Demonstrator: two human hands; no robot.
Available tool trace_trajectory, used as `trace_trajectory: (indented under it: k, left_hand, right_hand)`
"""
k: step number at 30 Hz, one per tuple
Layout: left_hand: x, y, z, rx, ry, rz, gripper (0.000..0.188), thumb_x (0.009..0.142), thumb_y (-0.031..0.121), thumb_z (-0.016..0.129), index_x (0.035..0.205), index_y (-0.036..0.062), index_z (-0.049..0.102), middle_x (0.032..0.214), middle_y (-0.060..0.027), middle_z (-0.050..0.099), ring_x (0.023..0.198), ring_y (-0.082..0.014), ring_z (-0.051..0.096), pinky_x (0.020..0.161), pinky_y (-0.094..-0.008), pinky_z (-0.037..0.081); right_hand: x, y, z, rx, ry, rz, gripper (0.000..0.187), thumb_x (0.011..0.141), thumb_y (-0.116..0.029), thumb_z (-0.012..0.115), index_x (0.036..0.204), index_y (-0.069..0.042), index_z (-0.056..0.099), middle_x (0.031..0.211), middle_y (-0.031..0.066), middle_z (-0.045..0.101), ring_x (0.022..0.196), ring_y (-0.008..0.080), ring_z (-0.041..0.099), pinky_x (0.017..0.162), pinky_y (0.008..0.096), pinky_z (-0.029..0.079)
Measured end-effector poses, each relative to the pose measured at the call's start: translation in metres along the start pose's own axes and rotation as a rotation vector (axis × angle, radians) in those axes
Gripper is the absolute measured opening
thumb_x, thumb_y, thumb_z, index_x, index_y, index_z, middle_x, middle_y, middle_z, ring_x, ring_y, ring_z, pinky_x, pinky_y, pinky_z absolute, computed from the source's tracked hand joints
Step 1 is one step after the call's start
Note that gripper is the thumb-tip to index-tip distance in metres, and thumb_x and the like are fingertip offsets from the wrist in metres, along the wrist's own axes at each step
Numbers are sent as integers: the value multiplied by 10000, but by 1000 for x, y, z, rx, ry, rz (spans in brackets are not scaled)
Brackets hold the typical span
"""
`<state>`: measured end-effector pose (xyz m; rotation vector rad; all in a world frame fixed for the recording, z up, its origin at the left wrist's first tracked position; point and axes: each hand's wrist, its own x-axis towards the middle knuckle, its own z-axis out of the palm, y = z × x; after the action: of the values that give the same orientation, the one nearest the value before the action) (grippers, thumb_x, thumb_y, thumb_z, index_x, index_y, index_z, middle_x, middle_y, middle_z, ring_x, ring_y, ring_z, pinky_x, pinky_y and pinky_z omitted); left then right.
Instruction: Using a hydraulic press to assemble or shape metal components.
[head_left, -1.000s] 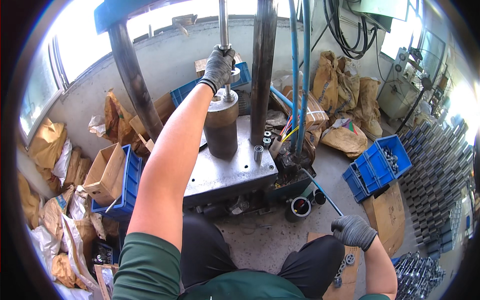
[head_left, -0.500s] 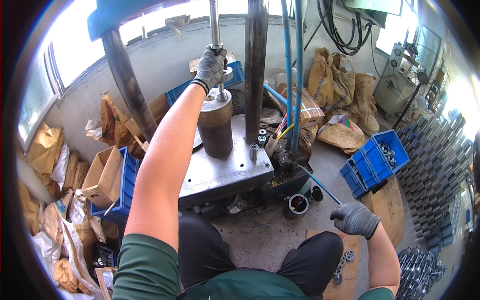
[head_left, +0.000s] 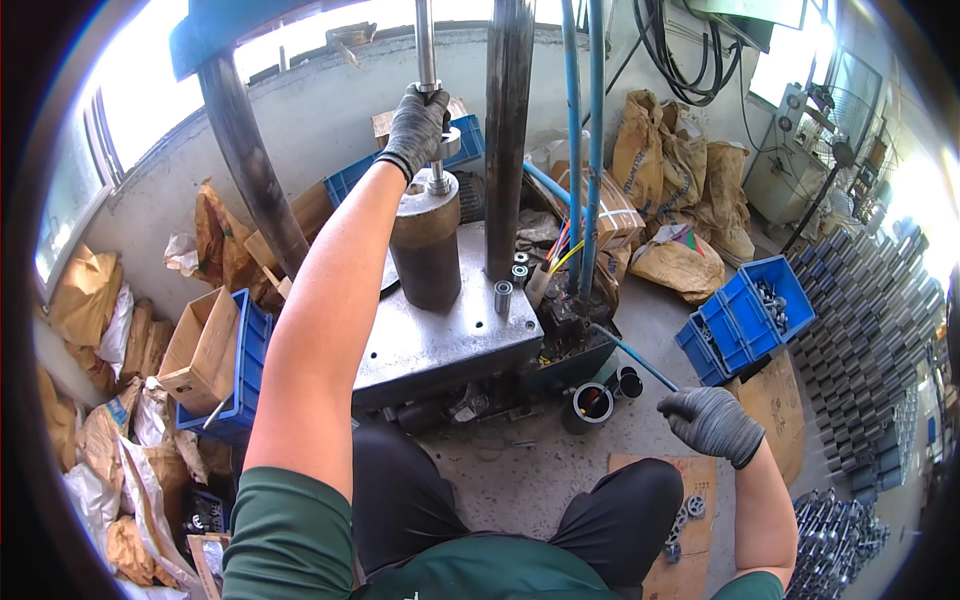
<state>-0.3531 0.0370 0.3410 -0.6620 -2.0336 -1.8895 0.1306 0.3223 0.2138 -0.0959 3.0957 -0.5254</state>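
My left hand (head_left: 416, 128), in a grey glove, is closed around an upright metal part just below the press's shiny ram (head_left: 425, 45). Most of that part is hidden by the glove; a steel ring (head_left: 450, 143) shows beside my fingers, and a thin shaft (head_left: 438, 180) runs down to the top of a thick steel cylinder (head_left: 426, 250). The cylinder stands on the press's metal table (head_left: 450, 345). On the right, my right hand (head_left: 712, 425), gloved too, grips the end of a blue lever (head_left: 640, 362) that slants up to the machine's base.
Small metal sleeves (head_left: 502, 295) stand at the table's right corner, near a dark press column (head_left: 508, 150). Blue bins (head_left: 755, 315) with metal parts and stacked dark tubes (head_left: 860, 340) are at right. A blue crate (head_left: 245, 370) holds a cardboard box (head_left: 205, 360) at left.
My right hand and the lever's end are slightly higher. My left hand keeps its grip below the ram. The whole view has shifted a little.
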Motion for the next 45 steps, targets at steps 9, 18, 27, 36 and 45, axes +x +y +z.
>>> trace_trajectory:
  k: [9, 18, 27, 36, 45]
  left_hand:
    - [0, -1, 0, -41, 8, -14, 219, 1041, 239, 616, 1103, 47, 531, 756, -40, 595, 642, -140, 588, 584, -323, 541]
    - [7, -11, -1, -55, 4, -16, 190, 1005, 250, 667, 1085, 100, 581, 763, -7, 581, 640, -117, 556, 557, -305, 525]
    - [4, -7, -3, -99, -8, 10, 200, 1021, 268, 656, 1075, 95, 570, 744, 3, 579, 619, -108, 557, 552, -287, 518]
    - [16, -19, -1, -23, -29, 33, 225, 1037, 251, 615, 1092, 44, 547, 739, -43, 602, 618, -144, 593, 565, -323, 526]
    - [15, -20, -6, -35, -10, 19, 224, 1031, 248, 626, 1099, 46, 556, 733, -41, 607, 613, -143, 592, 562, -336, 508]
  right_hand:
    - [16, -8, -7, -76, 297, -70, 188, 831, -90, 665, 1010, -77, 721, 870, 169, 681, 813, 381, 675, 739, 458, 555]
    - [172, 10, -87, -217, 994, -113, 148, 927, -116, 668, 1025, -6, 683, 968, 196, 701, 887, 385, 693, 794, 446, 562]
    - [137, 8, -73, -218, 852, -102, 283, 906, -68, 620, 1179, -9, 668, 1050, 210, 711, 942, 379, 703, 855, 437, 577]
    - [-1, -3, 10, -120, -430, 44, 259, 868, -226, 652, 1076, -105, 748, 997, 178, 727, 959, 361, 705, 863, 452, 567]
    - [15, -8, -6, 65, -55, 12, 296, 881, -179, 635, 1143, -109, 753, 992, 180, 739, 927, 371, 708, 834, 439, 575]
